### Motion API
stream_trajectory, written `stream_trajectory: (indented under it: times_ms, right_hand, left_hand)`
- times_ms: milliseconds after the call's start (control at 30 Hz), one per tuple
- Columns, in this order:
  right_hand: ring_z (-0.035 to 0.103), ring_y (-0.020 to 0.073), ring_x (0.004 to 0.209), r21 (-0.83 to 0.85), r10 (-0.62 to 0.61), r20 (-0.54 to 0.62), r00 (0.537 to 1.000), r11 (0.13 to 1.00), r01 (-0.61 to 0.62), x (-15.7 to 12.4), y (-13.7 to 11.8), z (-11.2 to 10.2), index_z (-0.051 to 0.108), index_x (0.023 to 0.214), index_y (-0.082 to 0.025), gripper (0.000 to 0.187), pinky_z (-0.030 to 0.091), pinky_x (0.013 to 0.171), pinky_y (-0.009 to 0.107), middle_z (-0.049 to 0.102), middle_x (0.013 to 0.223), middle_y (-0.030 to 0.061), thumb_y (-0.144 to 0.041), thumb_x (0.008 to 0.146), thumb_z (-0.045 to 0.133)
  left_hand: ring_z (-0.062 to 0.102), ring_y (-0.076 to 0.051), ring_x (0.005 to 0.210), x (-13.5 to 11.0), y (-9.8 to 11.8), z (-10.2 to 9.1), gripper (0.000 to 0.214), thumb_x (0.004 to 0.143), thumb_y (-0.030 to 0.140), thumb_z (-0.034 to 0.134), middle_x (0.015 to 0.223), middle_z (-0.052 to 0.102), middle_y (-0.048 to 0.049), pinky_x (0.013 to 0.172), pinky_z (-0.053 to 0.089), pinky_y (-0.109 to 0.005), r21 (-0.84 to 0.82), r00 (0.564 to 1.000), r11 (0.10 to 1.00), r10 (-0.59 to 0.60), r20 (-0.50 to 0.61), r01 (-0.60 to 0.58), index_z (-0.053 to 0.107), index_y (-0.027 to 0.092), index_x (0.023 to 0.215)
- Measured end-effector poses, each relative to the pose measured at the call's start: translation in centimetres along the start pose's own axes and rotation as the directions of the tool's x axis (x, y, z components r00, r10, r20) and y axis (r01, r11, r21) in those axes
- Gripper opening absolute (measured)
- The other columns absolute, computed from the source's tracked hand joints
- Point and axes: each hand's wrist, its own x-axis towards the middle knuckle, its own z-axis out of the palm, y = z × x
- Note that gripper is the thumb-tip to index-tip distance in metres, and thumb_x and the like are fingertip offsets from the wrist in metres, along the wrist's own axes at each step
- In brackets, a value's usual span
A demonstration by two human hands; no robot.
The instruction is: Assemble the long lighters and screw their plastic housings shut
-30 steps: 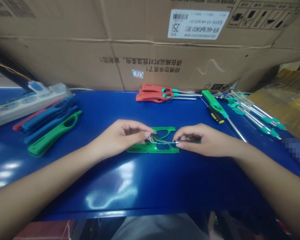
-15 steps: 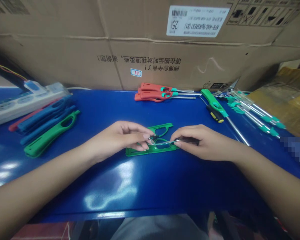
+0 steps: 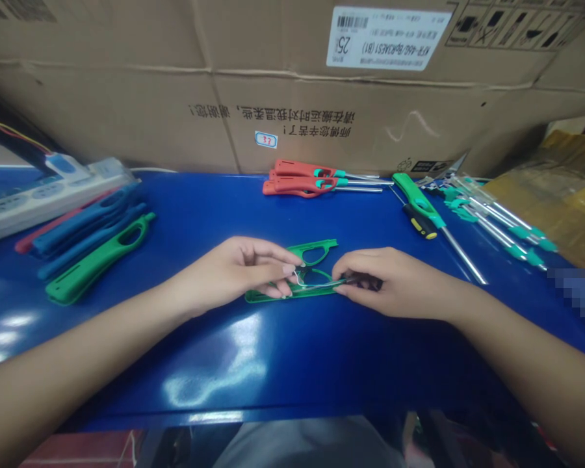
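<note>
My left hand (image 3: 246, 268) pinches a small black part (image 3: 303, 268) with a thin white wire (image 3: 299, 279) curling from it; fingers hide most of the part. My right hand (image 3: 390, 279) is closed on a slim dark piece (image 3: 368, 281), whose exact kind I cannot make out. Thin pale strands (image 3: 316, 284) run between the two hands. Beneath them, two green lighter shell halves (image 3: 268, 296) lie on the blue table (image 3: 214, 364), their looped ends partly behind my fingers.
Red gas lighters (image 3: 299, 185) lie at the back. On the right are a green lighter (image 3: 419, 201), a black-yellow screwdriver (image 3: 420, 223) and several metal tubes (image 3: 497, 224). Coloured shells (image 3: 100, 260) and a power strip (image 3: 53, 192) sit left. A cardboard box (image 3: 151, 117) stands behind.
My right fingers have shifted slightly and the dark piece now sits lower in them. My left hand keeps its pinch, almost unmoved. The surrounding objects stay in place.
</note>
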Motion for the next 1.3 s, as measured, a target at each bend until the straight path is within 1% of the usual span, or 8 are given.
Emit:
stream_trajectory:
  times_ms: [133,333,467,600,833,967,1067,1300]
  right_hand:
    - [0.057,0.0133,0.081,-0.068,-0.048,-0.021,0.999,0.997,0.047,0.1,-0.3,0.2,0.062,0.094,-0.02,0.01,0.041,0.072,0.027,0.064,0.089,0.0003,-0.025,0.101,0.058]
    - [0.06,0.0162,0.091,-0.097,-0.096,-0.047,0.994,0.991,0.091,0.5,-1.2,0.7,0.064,0.102,-0.02,0.009,0.04,0.089,0.034,0.068,0.098,0.0017,-0.029,0.1,0.061]
    - [0.062,0.0174,0.092,-0.126,-0.08,-0.144,0.986,0.99,0.062,0.8,-1.9,1.7,0.066,0.101,-0.02,0.014,0.039,0.084,0.034,0.071,0.096,0.0016,-0.034,0.1,0.064]
    - [0.063,0.0157,0.083,-0.163,-0.137,-0.254,0.957,0.982,0.098,1.0,-2.3,2.6,0.067,0.094,-0.019,0.012,0.038,0.077,0.033,0.071,0.086,0.0001,-0.031,0.099,0.066]
    - [0.063,0.0159,0.081,-0.164,-0.163,-0.268,0.95,0.979,0.121,1.0,-2.5,2.4,0.066,0.093,-0.019,0.01,0.037,0.075,0.033,0.072,0.087,0.0016,-0.022,0.1,0.059]
    - [0.062,0.0149,0.081,-0.137,-0.163,-0.284,0.945,0.982,0.129,0.9,-2.5,2.4,0.062,0.093,-0.02,0.007,0.038,0.076,0.032,0.073,0.088,0.0003,-0.019,0.099,0.059]
    - [0.062,0.0145,0.08,-0.113,-0.157,-0.306,0.939,0.985,0.128,0.8,-2.5,2.5,0.061,0.094,-0.02,0.006,0.039,0.076,0.031,0.072,0.087,0.0002,-0.018,0.099,0.058]
    - [0.06,0.0142,0.078,-0.083,-0.168,-0.291,0.942,0.985,0.15,0.7,-2.5,2.3,0.058,0.093,-0.021,0.007,0.038,0.076,0.031,0.069,0.085,-0.0001,-0.02,0.1,0.058]
  left_hand:
    - [0.075,-0.013,0.066,-0.1,0.1,0.4,0.021,0.081,0.027,0.086,0.085,0.081,-0.0064,0.067,0.065,-0.021,0.074,1.0,0.997,0.012,-0.025,-0.01,0.082,0.017,0.099]
    - [0.075,-0.013,0.065,-0.4,0.2,1.0,0.024,0.08,0.033,0.086,0.085,0.081,-0.0067,0.067,0.065,-0.022,0.103,0.999,0.995,0.025,-0.044,-0.021,0.082,0.017,0.098]
    - [0.076,-0.014,0.067,-0.6,0.3,1.6,0.024,0.08,0.034,0.086,0.081,0.08,-0.0064,0.069,0.066,-0.024,0.101,0.998,0.995,0.024,-0.066,-0.017,0.082,0.017,0.096]
    - [0.076,-0.015,0.068,-0.8,0.2,2.1,0.024,0.081,0.034,0.086,0.079,0.08,-0.0064,0.069,0.066,-0.023,0.063,0.996,0.998,0.028,-0.083,-0.023,0.081,0.016,0.096]
    - [0.078,-0.019,0.075,-0.6,-0.5,1.9,0.027,0.085,0.037,0.081,0.09,0.081,-0.0104,0.074,0.067,-0.03,-0.021,0.998,0.999,0.048,-0.028,-0.049,0.081,0.015,0.1]
    - [0.078,-0.019,0.078,-0.6,-0.7,1.6,0.033,0.082,0.032,0.085,0.089,0.082,-0.0097,0.078,0.067,-0.032,0.034,0.995,0.995,0.092,0.028,-0.093,0.079,0.015,0.11]
    - [0.077,-0.019,0.074,-0.6,-0.8,1.6,0.036,0.08,0.032,0.087,0.084,0.081,-0.0077,0.077,0.067,-0.032,0.097,0.99,0.986,0.137,0.024,-0.139,0.079,0.015,0.11]
    - [0.075,-0.015,0.068,-0.8,-1.0,2.0,0.019,0.085,0.028,0.08,0.082,0.081,-0.0037,0.065,0.064,-0.022,0.26,0.957,0.926,0.289,-0.024,-0.273,0.081,0.016,0.099]
